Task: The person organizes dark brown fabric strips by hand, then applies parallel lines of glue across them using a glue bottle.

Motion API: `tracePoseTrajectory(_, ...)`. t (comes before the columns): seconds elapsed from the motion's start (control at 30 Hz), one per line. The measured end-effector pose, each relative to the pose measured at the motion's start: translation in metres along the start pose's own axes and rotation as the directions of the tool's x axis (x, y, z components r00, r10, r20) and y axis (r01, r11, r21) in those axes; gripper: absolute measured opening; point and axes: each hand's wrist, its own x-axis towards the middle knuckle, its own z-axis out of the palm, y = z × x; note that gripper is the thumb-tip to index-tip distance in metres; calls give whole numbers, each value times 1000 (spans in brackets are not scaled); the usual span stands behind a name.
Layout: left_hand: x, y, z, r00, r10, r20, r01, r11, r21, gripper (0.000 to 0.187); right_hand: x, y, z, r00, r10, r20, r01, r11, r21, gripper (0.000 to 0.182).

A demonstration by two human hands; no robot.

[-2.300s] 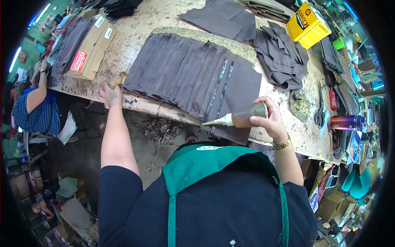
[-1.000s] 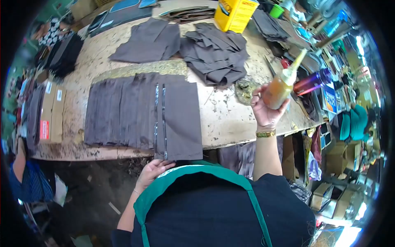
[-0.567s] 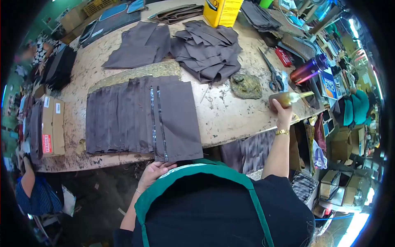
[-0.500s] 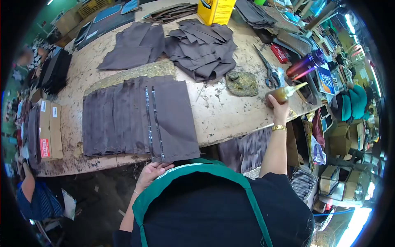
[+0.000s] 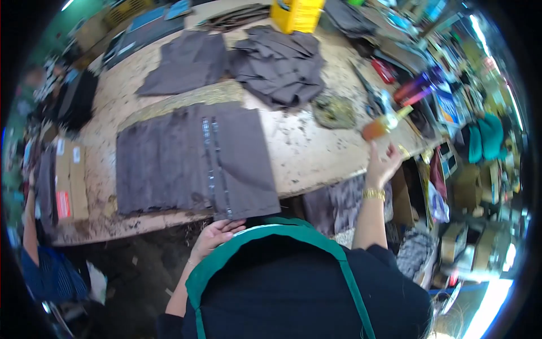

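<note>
Right hand (image 5: 383, 164) has let go of the glue bottle (image 5: 383, 123) it gripped half a second ago; fingers now spread wide, palm up toward the bottle, which lies tilted at the right edge of the surface (image 5: 305, 152), nozzle pointing up-right, just above the fingertips, contact unclear because of blur. Gold wristband (image 5: 373, 194) on that wrist. Left hand (image 5: 217, 234) unchanged in place, at the near edge under the front corner of the top dark fabric panel (image 5: 240, 164), fingers loosely curled, touching or nearly touching the cloth, grip not clear. That panel tops a fanned row of overlapped dark fabric pieces (image 5: 161, 164), with two shiny glue lines (image 5: 214, 161) running along the panel's left edge. Green apron (image 5: 265, 240) fills the near view. Farther back: crusted glue pad (image 5: 334, 110), scissors (image 5: 370, 93), loose heap of dark fabric cutouts (image 5: 279, 62), a flat dark piece (image 5: 186, 65) left of it, yellow can (image 5: 296, 10) at the far edge. Cardboard box (image 5: 65, 178) far left. Purple drink bottle (image 5: 415, 87) right, blurred.
</note>
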Motion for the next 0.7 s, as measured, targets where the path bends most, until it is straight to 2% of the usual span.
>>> tracePoseTrajectory(0.07, -1, -1, -3, 999, 8, -34, -8, 1000, 6, 53, -14, -27, 0, 954, -219, 207, 174, 961, 216, 31)
tracePoseTrajectory(0.1, -2, -1, -1, 1000, 2, -13, -3, 1000, -23, 53, -13, -48, 9, 850, -411, 330, 306, 895, 324, 24)
tracePoseTrajectory(0.13, -1, -1, 0, 1000, -4, 16, 5, 999, -48, 52, -12, -78, 25, 699, -586, 410, 408, 798, 444, 17)
tracePoseTrajectory(0.2, 1, 0, 4, 999, 14, 31, -12, 998, -57, 51, -15, -126, 67, 458, -716, 527, 383, 694, 610, 13)
tracePoseTrajectory(0.27, 3, 3, 11, 1000, -21, 13, 22, 1000, -2, 49, -24, -157, 116, 287, -743, 605, 447, 662, 602, 14)
tracePoseTrajectory(0.33, 4, 0, 8, 999, 27, -18, -27, 999, 31, 45, -37, -179, 175, 53, -714, 699, 380, 661, 647, 18)
tracePoseTrajectory(0.37, 7, -3, 6, 1000, 24, -19, -24, 999, 40, 43, -38, -189, 178, 44, -721, 692, 376, 653, 657, 18)
tracePoseTrajectory(0.43, 7, -6, 7, 999, 43, -22, -43, 999, 33, 39, -42, -201, 181, -115, -582, 805, 456, 689, 563, 25)
tracePoseTrajectory(0.6, 13, -8, 4, 996, 69, -55, -64, 994, 89, 38, -46, -201, 187, -154, -610, 778, 439, 663, 607, 29)
tracePoseTrajectory(0.67, 12, -7, 4, 986, -72, -151, 93, 986, 135, 37, -42, -205, 183, -193, -457, 868, 332, 802, 496, 24)
tracePoseTrajectory(0.7, 11, -6, 6, 985, -73, -158, 93, 987, 127, 37, -41, -203, 184, -196, -439, 877, 295, 826, 479, 20)
